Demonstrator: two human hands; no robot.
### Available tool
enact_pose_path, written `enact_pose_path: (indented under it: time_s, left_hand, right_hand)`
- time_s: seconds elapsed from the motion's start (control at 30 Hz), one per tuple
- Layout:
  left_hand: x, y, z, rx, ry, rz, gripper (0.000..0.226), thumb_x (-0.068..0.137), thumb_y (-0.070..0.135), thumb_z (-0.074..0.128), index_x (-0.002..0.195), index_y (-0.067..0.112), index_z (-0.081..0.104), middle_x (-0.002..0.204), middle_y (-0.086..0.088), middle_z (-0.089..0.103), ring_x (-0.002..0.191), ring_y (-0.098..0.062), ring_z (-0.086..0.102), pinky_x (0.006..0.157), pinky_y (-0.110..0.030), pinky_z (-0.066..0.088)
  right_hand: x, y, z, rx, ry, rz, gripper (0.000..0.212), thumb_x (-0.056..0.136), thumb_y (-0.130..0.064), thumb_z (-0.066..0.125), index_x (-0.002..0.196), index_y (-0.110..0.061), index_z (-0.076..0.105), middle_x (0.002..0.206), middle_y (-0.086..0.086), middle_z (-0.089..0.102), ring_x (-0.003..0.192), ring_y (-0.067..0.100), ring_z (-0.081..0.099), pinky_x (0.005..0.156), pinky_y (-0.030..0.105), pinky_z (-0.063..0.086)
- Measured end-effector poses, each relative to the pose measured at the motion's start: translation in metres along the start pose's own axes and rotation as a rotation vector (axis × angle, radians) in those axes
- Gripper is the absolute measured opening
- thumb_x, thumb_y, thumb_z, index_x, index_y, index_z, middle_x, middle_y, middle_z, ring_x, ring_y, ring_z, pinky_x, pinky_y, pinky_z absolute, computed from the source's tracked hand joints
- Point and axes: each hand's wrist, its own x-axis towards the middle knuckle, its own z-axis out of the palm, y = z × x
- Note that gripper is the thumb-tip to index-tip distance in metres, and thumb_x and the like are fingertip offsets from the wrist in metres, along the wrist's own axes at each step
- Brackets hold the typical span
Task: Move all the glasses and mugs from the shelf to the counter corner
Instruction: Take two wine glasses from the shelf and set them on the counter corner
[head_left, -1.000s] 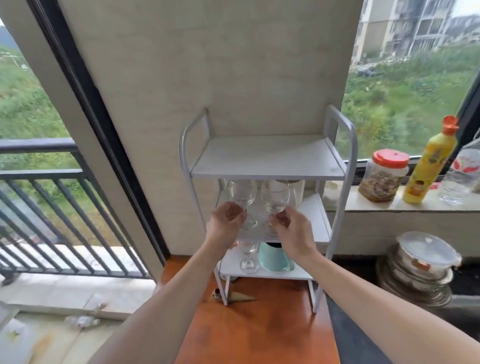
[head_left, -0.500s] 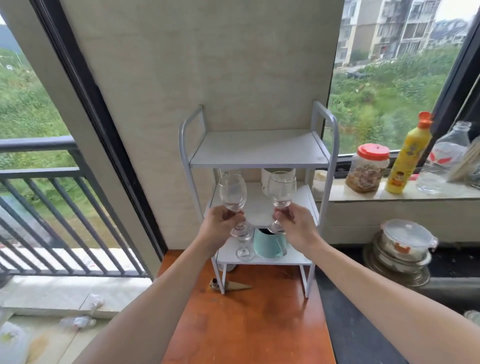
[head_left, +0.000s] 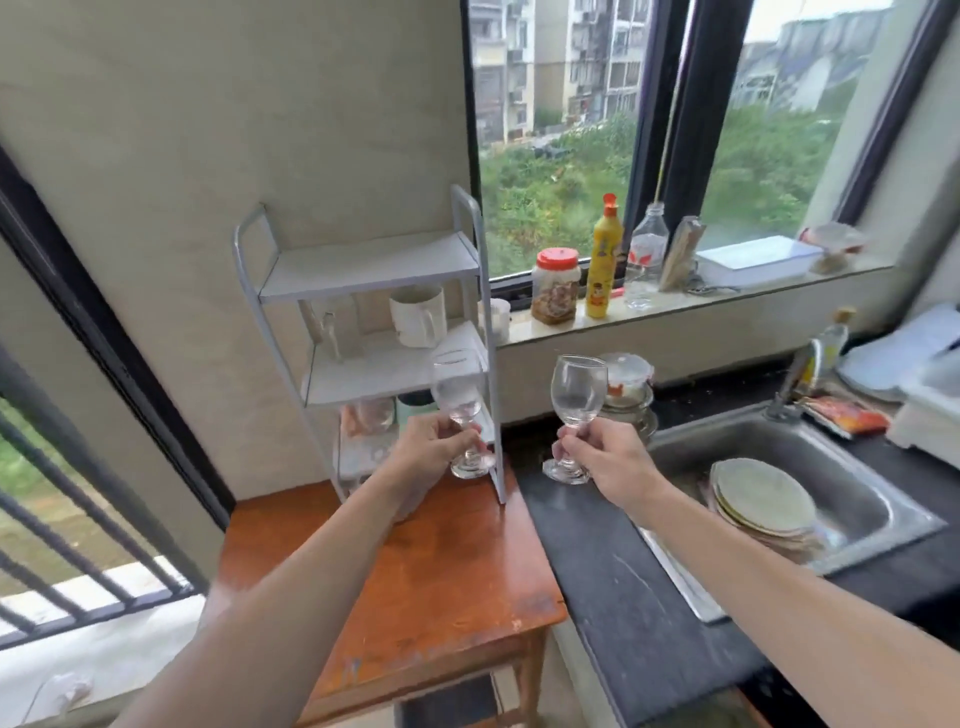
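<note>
Both hands lifted two glasses (head_left: 458, 395) off shelf (head_left: 370, 267).

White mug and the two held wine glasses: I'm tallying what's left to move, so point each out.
white mug (head_left: 415, 317), head view, its side wall.
left wine glass (head_left: 457, 391), head view, its bowl.
right wine glass (head_left: 577, 391), head view, its bowl.

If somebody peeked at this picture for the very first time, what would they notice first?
Probably the two wine glasses held up in the middle: the left hand grips one glass in front of the white shelf, and the right hand holds the other glass over the dark counter. After that, the yellow bottle on the windowsill stands out.
</note>
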Motion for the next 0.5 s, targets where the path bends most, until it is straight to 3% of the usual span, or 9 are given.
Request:
enact_pose_path:
  time_s: [0.07, 0.13, 0.23, 0.3, 0.4, 0.5]
  left_hand:
    - [-0.004, 0.009, 0.04, -0.033, -0.115, -0.004, 0.018, 0.088, 0.001, 0.063, 0.098, -0.014, 0.064, 0.079, -0.011, 0.066, 0.059, -0.006, 0.062, 0.056, -0.017, 0.047]
    - [-0.005, 0.021, 0.083, -0.03, -0.21, 0.013, 0.014, 0.087, 0.001, 0.064, 0.097, -0.009, 0.066, 0.078, -0.011, 0.067, 0.061, -0.013, 0.061, 0.055, -0.02, 0.046]
    - [-0.008, 0.044, 0.153, -0.047, -0.34, 0.065, 0.007, 0.084, 0.0, 0.067, 0.08, 0.006, 0.07, 0.071, -0.005, 0.07, 0.062, -0.007, 0.062, 0.064, -0.021, 0.045]
    - [-0.012, 0.061, 0.204, -0.049, -0.435, 0.077, 0.006, 0.082, 0.003, 0.07, 0.078, 0.008, 0.071, 0.07, -0.001, 0.072, 0.068, -0.012, 0.064, 0.072, -0.027, 0.047]
    - [-0.027, 0.088, 0.288, -0.03, -0.568, 0.113, 0.007, 0.076, 0.01, 0.076, 0.081, 0.006, 0.072, 0.081, -0.003, 0.075, 0.081, -0.015, 0.069, 0.084, -0.034, 0.051]
    - [-0.055, 0.119, 0.378, -0.033, -0.695, 0.172, 0.007, 0.08, 0.004, 0.071, 0.086, 0.002, 0.07, 0.085, -0.015, 0.071, 0.083, -0.026, 0.064, 0.087, -0.041, 0.048]
  right_hand:
    - [-0.027, 0.006, -0.041, -0.01, 0.078, 0.032, 0.015, 0.09, -0.005, 0.061, 0.078, -0.012, 0.066, 0.077, 0.001, 0.072, 0.075, 0.008, 0.065, 0.072, 0.021, 0.05]
    - [-0.054, 0.008, -0.085, -0.046, 0.165, 0.042, 0.015, 0.09, -0.006, 0.062, 0.078, -0.012, 0.068, 0.073, -0.004, 0.072, 0.068, 0.0, 0.064, 0.065, 0.013, 0.047]
    - [-0.097, 0.012, -0.151, -0.098, 0.282, 0.075, 0.009, 0.09, -0.008, 0.061, 0.083, -0.01, 0.068, 0.079, 0.002, 0.073, 0.073, 0.006, 0.065, 0.07, 0.016, 0.048]
    - [-0.128, 0.017, -0.197, -0.118, 0.364, 0.088, 0.008, 0.09, -0.007, 0.061, 0.085, -0.006, 0.068, 0.082, 0.008, 0.072, 0.074, 0.011, 0.063, 0.073, 0.021, 0.048]
    - [-0.179, 0.024, -0.271, -0.14, 0.481, 0.117, 0.01, 0.091, -0.009, 0.061, 0.086, -0.005, 0.069, 0.08, 0.004, 0.072, 0.069, -0.001, 0.062, 0.067, 0.012, 0.044]
    - [-0.233, 0.033, -0.349, -0.174, 0.61, 0.138, 0.015, 0.092, -0.01, 0.06, 0.083, -0.002, 0.07, 0.079, 0.0, 0.071, 0.07, -0.005, 0.061, 0.066, 0.014, 0.042]
